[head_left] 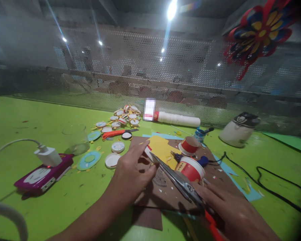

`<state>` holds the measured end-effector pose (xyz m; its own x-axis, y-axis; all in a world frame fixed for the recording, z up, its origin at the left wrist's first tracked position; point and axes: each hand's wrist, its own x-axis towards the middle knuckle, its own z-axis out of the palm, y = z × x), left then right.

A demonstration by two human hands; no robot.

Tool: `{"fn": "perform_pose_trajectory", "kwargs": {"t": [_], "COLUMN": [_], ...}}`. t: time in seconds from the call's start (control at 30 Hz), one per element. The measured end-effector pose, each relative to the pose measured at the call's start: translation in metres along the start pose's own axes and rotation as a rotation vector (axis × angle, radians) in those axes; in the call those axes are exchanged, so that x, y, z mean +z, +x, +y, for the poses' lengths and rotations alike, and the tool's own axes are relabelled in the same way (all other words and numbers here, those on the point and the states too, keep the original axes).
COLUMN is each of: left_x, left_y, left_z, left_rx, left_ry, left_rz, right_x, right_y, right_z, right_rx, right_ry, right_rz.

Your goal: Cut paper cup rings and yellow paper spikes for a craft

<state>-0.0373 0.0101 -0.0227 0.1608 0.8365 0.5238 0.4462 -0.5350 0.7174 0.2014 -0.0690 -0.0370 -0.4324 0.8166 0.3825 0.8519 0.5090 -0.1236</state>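
Note:
My left hand (131, 169) pinches a small white piece with red on it (147, 152), seemingly paper or card, between thumb and fingers. In my right hand (224, 202) are metal scissors (182, 185) with red handles, their blades parted and the tips at that piece. Below lies a brown sheet (150, 197) strewn with small scraps, with yellow paper (159, 145) on its far part. A protractor (160, 177) shows between my hands. Close to the scissors are a red and white paper cup (190, 169) and another cup (189, 146) turned upside down.
At left stand a purple power bank (43, 177) with a white plug and a clear cup (76, 140). A red cutter knife (115, 134), round lids (112, 160) and a heap of disc-shaped crafts (126, 117) lie farther off. Stacked cups (179, 118), a kettle-like container (238, 130) and a black cord (243, 172) are rightward.

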Motion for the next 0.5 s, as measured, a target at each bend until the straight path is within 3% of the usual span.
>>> {"fn": "perform_pose_trajectory", "kwargs": {"t": [0.17, 0.5], "left_x": [0.000, -0.001], "left_y": [0.000, -0.001], "left_z": [-0.001, 0.005], "left_rx": [-0.016, -0.018], "left_ry": [0.000, 0.014], "left_rz": [-0.019, -0.045], "right_x": [0.000, -0.013], "right_y": [-0.001, 0.007], "right_z": [0.000, -0.006], "right_rx": [-0.004, 0.014], "right_ry": [0.009, -0.001], "right_rz": [-0.046, -0.012]}}
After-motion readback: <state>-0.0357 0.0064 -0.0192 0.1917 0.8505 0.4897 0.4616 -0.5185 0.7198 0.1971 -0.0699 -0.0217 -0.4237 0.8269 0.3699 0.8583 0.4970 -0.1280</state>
